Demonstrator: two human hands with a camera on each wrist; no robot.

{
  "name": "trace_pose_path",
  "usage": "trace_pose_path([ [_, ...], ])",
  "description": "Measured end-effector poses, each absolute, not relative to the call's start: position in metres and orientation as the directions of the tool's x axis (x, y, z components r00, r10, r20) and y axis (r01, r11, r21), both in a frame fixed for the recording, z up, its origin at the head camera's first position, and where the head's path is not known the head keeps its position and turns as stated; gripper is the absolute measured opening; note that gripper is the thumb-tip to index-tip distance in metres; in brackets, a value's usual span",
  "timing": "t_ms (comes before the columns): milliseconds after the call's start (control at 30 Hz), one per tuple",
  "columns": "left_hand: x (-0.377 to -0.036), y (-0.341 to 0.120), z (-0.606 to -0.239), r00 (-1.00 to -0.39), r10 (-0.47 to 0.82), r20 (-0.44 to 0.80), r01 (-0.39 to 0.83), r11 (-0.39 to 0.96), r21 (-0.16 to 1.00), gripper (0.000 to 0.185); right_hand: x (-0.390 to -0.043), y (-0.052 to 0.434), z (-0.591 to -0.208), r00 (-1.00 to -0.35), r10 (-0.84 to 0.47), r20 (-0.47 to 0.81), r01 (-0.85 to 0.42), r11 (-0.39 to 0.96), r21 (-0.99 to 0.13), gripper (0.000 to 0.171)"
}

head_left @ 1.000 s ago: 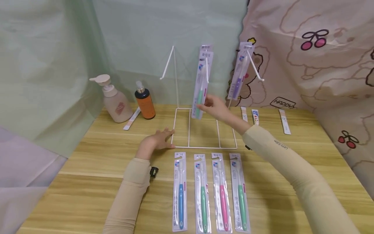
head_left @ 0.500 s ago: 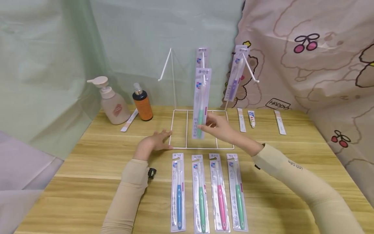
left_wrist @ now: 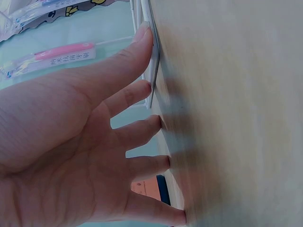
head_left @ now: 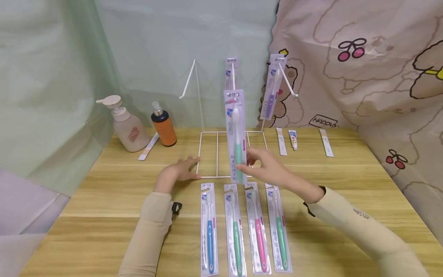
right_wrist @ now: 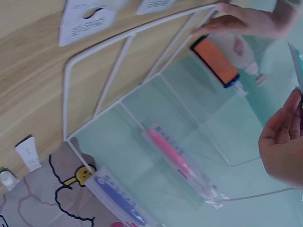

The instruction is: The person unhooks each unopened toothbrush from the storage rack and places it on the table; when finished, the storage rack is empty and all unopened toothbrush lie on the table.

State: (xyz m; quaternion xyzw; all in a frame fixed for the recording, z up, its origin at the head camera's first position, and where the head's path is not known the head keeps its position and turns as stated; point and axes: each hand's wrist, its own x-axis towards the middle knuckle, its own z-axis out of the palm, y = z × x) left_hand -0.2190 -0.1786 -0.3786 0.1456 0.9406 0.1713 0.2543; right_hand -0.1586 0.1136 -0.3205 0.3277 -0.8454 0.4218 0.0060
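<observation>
My right hand [head_left: 266, 165] pinches the lower part of a packaged toothbrush [head_left: 237, 132] with a green handle. The pack stands nearly upright, its top just below the tip of the middle hook of a white wire rack [head_left: 217, 154]. My left hand [head_left: 178, 169] rests with spread fingers at the rack's front left corner; in the left wrist view its thumb [left_wrist: 137, 45] lies on the base wire. A pink toothbrush pack [right_wrist: 173, 151] hangs farther back on the middle hook. On the right hook hangs a purple toothbrush pack [head_left: 272, 88]. The left hook [head_left: 188, 79] is bare.
Several toothbrush packs lie side by side before the rack, among them a blue one [head_left: 209, 231] and a pink one [head_left: 258, 231]. A pump bottle [head_left: 129, 130] and an orange bottle [head_left: 164, 129] stand left. A small tube [head_left: 293, 140] and slim sachets [head_left: 326, 142] lie right.
My right hand has drawn the green toothbrush pack forward and down, away from the middle hook, so the pack behind shows more. My left hand stays at the rack's corner.
</observation>
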Motion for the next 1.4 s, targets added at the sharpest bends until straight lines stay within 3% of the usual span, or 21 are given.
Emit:
trace_pose_path([
  [333,-0.219,-0.177,-0.382,-0.829,0.344,-0.441,0.161,0.902,0.4,0.076,-0.138,0.122,-0.311,-0.8,-0.53,0.283,-0.542,0.434,-0.72,0.009],
  [633,-0.223,-0.175,-0.38,-0.824,0.348,-0.447,0.169,0.904,0.392,0.076,-0.111,0.17,-0.329,-0.816,-0.54,0.207,-0.478,0.427,-0.768,0.005],
  [800,-0.225,-0.177,-0.377,-0.826,0.349,-0.443,0.18,0.908,0.379,0.075,-0.091,0.2,-0.344,-0.857,-0.508,0.08,-0.353,0.468,-0.81,0.004],
  [967,-0.224,-0.179,-0.376,-0.823,0.344,-0.451,0.17,0.908,0.382,0.075,-0.073,0.22,-0.364,-0.856,-0.51,-0.09,-0.171,0.442,-0.88,0.017],
  [1133,-0.224,-0.18,-0.378,-0.817,0.344,-0.463,0.16,0.906,0.391,0.075,-0.061,0.241,-0.38,-0.823,-0.525,-0.215,0.013,0.361,-0.933,0.032],
  [1400,-0.223,-0.179,-0.379,-0.818,0.347,-0.458,0.164,0.905,0.392,0.076,-0.052,0.267,-0.392,-0.748,-0.532,-0.398,0.183,0.41,-0.893,0.028],
])
